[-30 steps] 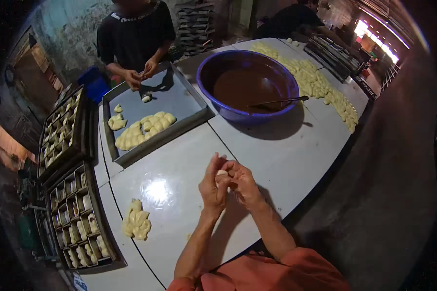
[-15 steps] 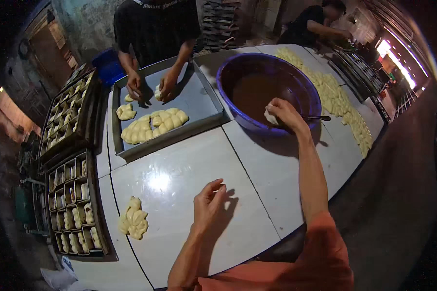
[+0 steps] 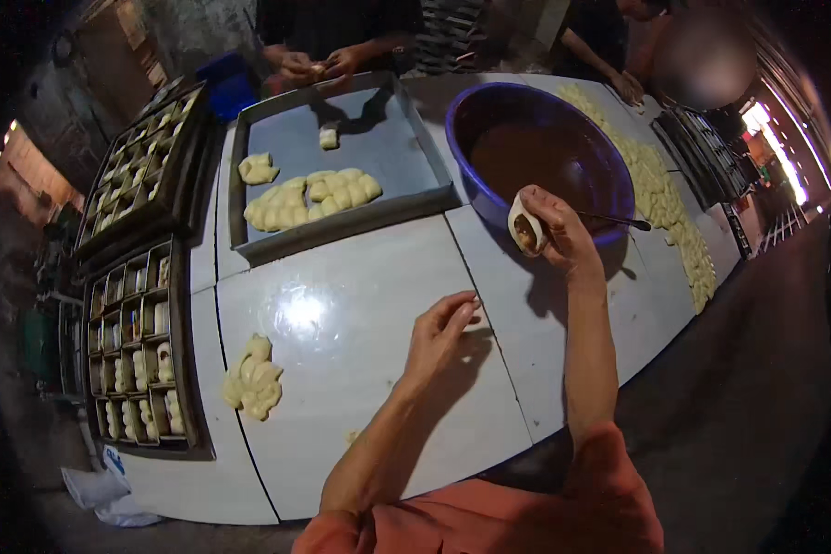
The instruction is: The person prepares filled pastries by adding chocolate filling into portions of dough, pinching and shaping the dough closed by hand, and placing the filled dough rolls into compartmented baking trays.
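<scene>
My right hand (image 3: 560, 231) holds a pale piece of dough (image 3: 526, 229) with brown filling inside, by the near rim of a purple bowl (image 3: 494, 109) of brown filling with a spoon (image 3: 630, 222) in it. My left hand (image 3: 445, 328) is open above the white tiled table (image 3: 332, 328), thumb and fingers apart, with nothing in it. A clump of dough pieces (image 3: 254, 379) lies left of it on the table.
A metal tray (image 3: 343, 238) holding dough (image 3: 277, 208) lies behind my hands, where a co-worker (image 3: 337, 46) handles a piece. Compartmented pans (image 3: 191, 323) stand left. A strip of dough pieces (image 3: 665, 203) runs along the right, near another person (image 3: 586, 37) and dark pans (image 3: 692, 152).
Both hands were together around dough; then my right hand moved to the bowl with it. Now it has lifted the piece, filling showing. My left hand has shifted forward and right.
</scene>
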Available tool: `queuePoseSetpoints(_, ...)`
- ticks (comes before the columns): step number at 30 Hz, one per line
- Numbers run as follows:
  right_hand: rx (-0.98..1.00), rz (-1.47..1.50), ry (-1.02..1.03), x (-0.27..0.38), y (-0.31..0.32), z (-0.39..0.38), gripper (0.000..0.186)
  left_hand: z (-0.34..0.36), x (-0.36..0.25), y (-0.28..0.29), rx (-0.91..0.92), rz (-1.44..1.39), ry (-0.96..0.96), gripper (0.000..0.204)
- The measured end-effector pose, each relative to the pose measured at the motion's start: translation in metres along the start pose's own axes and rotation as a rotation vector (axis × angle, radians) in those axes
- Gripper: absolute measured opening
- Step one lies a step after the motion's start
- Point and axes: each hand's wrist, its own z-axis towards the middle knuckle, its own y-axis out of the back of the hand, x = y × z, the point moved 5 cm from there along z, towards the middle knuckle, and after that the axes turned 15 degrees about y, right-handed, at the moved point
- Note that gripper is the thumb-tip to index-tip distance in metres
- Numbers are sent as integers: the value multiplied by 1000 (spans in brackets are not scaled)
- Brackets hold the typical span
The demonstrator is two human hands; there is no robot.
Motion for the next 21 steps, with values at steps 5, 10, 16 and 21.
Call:
queuePoseSetpoints(5,19,222,-83,-59,-61,-69,24,0,2,3,32,-416,21,57)
queuePoseSetpoints(10,269,-177,-140,-86,-110,-122,40,-37,40,62,-147,-662,70,33)
queuePoseSetpoints(16,412,-786,392,-113,-172,-159,45,-73,61,103,-210,-605,-26,34)
queuePoseSetpoints(21,201,-622,304,-134,-194,-165,19,-101,52,124,-409,-392,-87,33)
